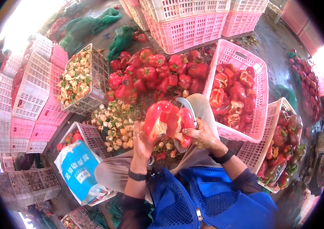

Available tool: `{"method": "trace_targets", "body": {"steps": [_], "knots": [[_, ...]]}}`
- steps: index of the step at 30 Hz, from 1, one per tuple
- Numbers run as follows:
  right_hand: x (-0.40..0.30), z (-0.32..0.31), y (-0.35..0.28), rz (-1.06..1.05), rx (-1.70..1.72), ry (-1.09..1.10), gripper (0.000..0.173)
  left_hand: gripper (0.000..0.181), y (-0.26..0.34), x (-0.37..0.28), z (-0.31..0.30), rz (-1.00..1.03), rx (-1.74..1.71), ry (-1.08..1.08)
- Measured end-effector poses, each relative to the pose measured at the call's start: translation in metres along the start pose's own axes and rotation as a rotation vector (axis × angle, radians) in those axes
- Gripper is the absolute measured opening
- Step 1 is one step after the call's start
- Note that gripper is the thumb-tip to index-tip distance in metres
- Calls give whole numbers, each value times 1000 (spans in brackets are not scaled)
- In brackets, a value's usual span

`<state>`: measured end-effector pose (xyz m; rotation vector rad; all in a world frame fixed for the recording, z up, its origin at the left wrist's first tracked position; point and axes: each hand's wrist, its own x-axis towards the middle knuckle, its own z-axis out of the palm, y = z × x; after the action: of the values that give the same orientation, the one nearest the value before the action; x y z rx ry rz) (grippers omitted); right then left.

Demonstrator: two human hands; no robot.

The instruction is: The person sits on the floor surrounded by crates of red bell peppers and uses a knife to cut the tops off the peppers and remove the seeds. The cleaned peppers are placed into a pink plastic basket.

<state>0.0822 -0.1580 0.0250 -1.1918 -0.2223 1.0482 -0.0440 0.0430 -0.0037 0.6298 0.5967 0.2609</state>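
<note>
A large red bell pepper (156, 118) is split open between my two hands, its pale core and ribs showing inside. My left hand (142, 140) cups its left part from below and the side. With my right hand (205, 136) I grip the right part, and a knife with a curved blade (189, 106) is in the same hand. The blade passes behind the pepper's right side; its handle is mostly hidden by my fingers. Beyond my hands lies a heap of whole red bell peppers (147, 73). Cut-out pepper cores (117, 126) are piled on the floor to the left.
Right of my knee stands a pink plastic crate (261, 86) of cut peppers, with a whitish crate (249, 151) of peppers beside it. At left are a crate (100, 67) of cores and a blue-and-white bag (77, 169) on another crate. Stacked crates (185, 31) rise ahead.
</note>
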Motion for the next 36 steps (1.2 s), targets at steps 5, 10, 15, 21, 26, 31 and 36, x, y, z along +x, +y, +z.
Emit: {"method": "trace_targets", "body": {"steps": [5, 10, 15, 21, 26, 31, 36], "knots": [[14, 7, 10, -134, -271, 118, 41, 44, -30, -16, 13, 147, 328, 160], [16, 16, 23, -389, -725, 207, 45, 45, -35, 19, 10, 294, 531, 143], [0, 13, 20, -353, -692, 175, 45, 52, -50, 72, -17, 318, 303, -43], [-34, -7, -1, -246, -394, 230, 48, 55, -24, 96, 25, 482, 467, 29], [-87, -33, -46, -261, -205, 272, 67, 56, 30, 121, 5, 440, 190, 345], [-80, -96, -33, -494, -1069, 1025, 69, 27, 6, 105, 24, 471, 68, -5], [-34, -12, -40, -655, -853, 524, 88, 37, -48, 62, 84, 265, 130, 9]]}}
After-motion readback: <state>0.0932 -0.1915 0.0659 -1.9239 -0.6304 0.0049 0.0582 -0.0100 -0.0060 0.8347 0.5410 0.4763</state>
